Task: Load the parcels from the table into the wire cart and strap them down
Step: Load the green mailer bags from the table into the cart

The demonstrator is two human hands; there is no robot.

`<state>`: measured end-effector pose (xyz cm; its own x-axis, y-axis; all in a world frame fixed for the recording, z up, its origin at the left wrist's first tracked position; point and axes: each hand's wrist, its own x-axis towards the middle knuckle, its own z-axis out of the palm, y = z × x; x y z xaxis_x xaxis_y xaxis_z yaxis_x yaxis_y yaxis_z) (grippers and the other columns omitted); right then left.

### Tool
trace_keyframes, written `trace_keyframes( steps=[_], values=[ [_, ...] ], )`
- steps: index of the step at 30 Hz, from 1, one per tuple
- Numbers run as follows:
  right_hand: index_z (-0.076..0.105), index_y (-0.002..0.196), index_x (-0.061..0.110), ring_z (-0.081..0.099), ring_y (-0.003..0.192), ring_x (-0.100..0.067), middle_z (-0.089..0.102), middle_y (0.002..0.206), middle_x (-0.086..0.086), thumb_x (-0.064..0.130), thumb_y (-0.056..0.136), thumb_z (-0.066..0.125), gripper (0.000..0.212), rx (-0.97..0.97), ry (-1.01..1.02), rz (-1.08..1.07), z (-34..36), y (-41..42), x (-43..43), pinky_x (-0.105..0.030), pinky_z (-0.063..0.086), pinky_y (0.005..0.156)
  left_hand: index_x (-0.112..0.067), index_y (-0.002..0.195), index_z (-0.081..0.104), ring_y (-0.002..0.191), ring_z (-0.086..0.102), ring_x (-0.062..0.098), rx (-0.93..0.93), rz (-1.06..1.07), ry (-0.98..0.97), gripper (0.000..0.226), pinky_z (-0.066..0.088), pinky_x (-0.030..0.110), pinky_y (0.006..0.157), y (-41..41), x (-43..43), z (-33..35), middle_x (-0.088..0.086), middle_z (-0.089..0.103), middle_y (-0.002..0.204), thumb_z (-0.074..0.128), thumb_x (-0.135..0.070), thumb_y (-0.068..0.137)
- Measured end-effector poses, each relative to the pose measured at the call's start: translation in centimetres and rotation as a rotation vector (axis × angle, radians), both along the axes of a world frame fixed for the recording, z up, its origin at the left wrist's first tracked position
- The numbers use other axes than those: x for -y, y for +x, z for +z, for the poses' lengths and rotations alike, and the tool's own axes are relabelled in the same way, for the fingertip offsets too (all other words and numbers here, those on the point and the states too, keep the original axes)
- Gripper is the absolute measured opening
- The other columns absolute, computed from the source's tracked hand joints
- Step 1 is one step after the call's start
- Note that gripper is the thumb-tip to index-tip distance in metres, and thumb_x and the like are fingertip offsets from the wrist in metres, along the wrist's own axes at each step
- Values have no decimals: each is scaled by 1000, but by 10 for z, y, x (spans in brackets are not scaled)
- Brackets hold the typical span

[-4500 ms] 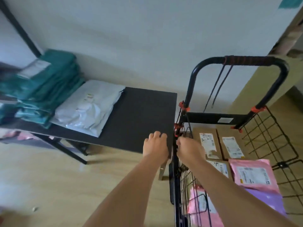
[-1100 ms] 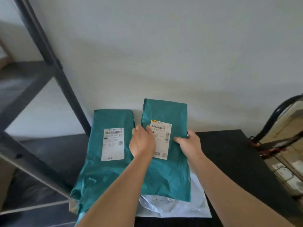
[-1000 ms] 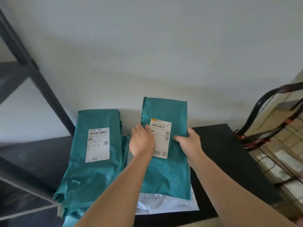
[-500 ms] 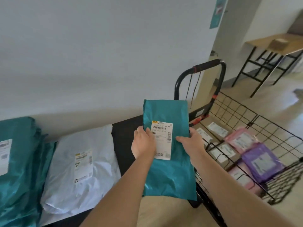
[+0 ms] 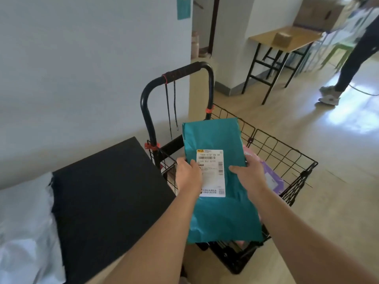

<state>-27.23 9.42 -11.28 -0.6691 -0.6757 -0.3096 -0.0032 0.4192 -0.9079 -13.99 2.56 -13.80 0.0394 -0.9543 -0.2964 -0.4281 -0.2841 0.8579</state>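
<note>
Teal parcel (image 5: pixel 225 212): held flat, label up, over the wire cart (image 5: pixel 287 158), not yet set down. Whether its underside touches the load cannot be told. The long axis runs near to far, with the far end toward the cart handle (image 5: pixel 184 71).

It is clasped at mid-length from both sides. The left grip (image 5: pixel 188 177) is curled round the left edge and the right grip (image 5: pixel 249 177) round the right edge, thumbs on top. Neither grip is nearer.

The basket lies directly below. A pink parcel (image 5: pixel 248 153) and a purple parcel (image 5: pixel 270 181) are seen in it, right of the teal one.

Judgement: a straight lowering is called for, axis kept along the basket.

Cords (image 5: pixel 170 109) hang from the handle. The counter (image 5: pixel 106 191) stands left of the cart, and a white parcel (image 5: pixel 24 222) lies at its left end.
</note>
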Motion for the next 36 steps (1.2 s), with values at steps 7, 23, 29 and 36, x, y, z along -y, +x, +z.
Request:
trace_keyframes(
  steps=[7,23,29,36],
  values=[
    [61,108,27,68,83,-17,69,97,7,4,86,65,32,-124,76,-39,-7,-90,36,-38,58,74,-10,125,46,103,59,27,-12,-75,106,30,50,37,83,-87,38,-14,9,58,120,44,-22,97],
    [61,90,22,58,64,-20,67,78,-5,0,84,49,26,-317,421,409,-120,-167,125,-32,48,56,-6,151,15,120,57,30,163,69,567,99,52,41,93,-151,74,-117,9,53,138,67,-54,81],
    [61,110,21,60,72,-5,66,87,9,4,83,65,32,-233,401,743,-178,-172,149,-18,44,55,-8,141,22,133,40,31,221,370,649,93,40,42,105,-169,67,-167,13,41,144,78,-43,76],
    [56,125,21,61,85,-9,66,107,8,5,82,69,47,-130,398,915,-214,-168,155,-19,48,66,-11,139,23,129,35,31,291,521,671,87,43,45,101,-172,74,-203,16,37,141,79,-31,77]
  ],
)
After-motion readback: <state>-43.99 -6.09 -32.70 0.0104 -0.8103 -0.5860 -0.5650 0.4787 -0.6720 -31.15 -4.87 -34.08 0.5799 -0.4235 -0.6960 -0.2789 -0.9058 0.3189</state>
